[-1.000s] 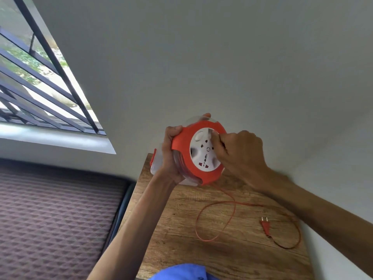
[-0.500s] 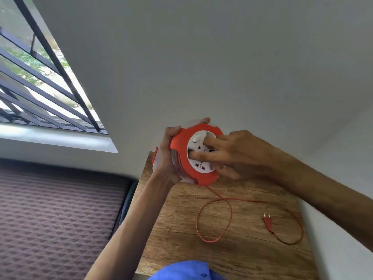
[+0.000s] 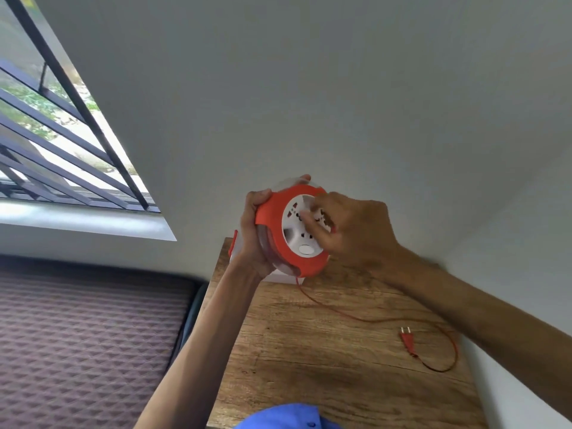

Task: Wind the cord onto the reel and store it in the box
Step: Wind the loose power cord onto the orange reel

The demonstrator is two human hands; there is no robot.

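An orange cord reel [image 3: 275, 230] with a white socket face is held up above the far end of the wooden table [image 3: 309, 366]. My left hand [image 3: 253, 233] grips its rim and clear back from the left. My right hand [image 3: 349, 230] lies on the white face, fingers curled onto it. A thin orange cord [image 3: 346, 314] runs from the reel's underside across the table to a short loop and an orange two-pin plug [image 3: 407, 337]. Behind my left hand shows part of a clear box with an orange latch [image 3: 234, 243], mostly hidden.
The table stands in a corner, with a white wall at its far end and right side. A dark patterned mattress [image 3: 86, 335] lies to the left, under a barred window [image 3: 55, 144]. A blue shirt [image 3: 288, 418] shows at the bottom edge.
The white face has turned, its round button now at the bottom. The cord's big loop on the table has been drawn in and runs almost straight. My right hand shifted round the face.
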